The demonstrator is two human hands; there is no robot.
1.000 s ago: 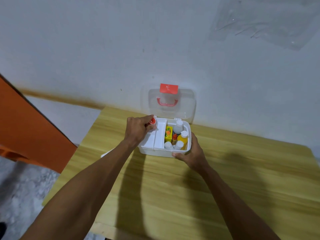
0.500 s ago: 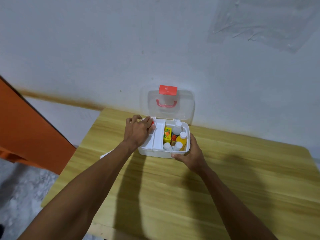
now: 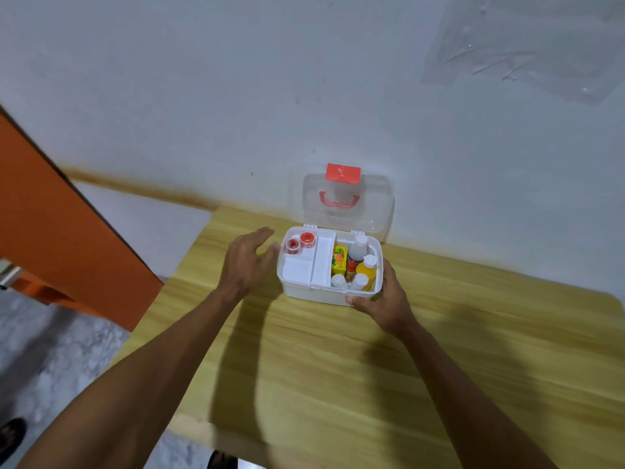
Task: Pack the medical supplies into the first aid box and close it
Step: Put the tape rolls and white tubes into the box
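The white first aid box [image 3: 314, 294] stands open at the far side of the wooden table [image 3: 338, 384]. Its clear lid [image 3: 372, 204], with a red latch and red handle, leans back against the wall. Two red tape rolls [image 3: 300, 243] lie in the far left corner of the white inner tray [image 3: 304, 269]. On the right stand a yellow carton [image 3: 339, 259], a white bottle [image 3: 358, 248], a yellow bottle [image 3: 367, 270] and smaller bottles. My left hand [image 3: 247, 264] hovers open just left of the box. My right hand [image 3: 385, 301] grips the box's front right corner.
The table stands against a grey wall. An orange panel [image 3: 61, 238] slants at the left, beyond the table's left edge. Grey speckled floor [image 3: 50, 350] lies below it. A clear plastic sheet [image 3: 527, 45] is stuck high on the wall.
My left hand has let go of a red tape roll in the tray's far left corner and drawn back to the left, fingers spread. My right hand stays on the box.
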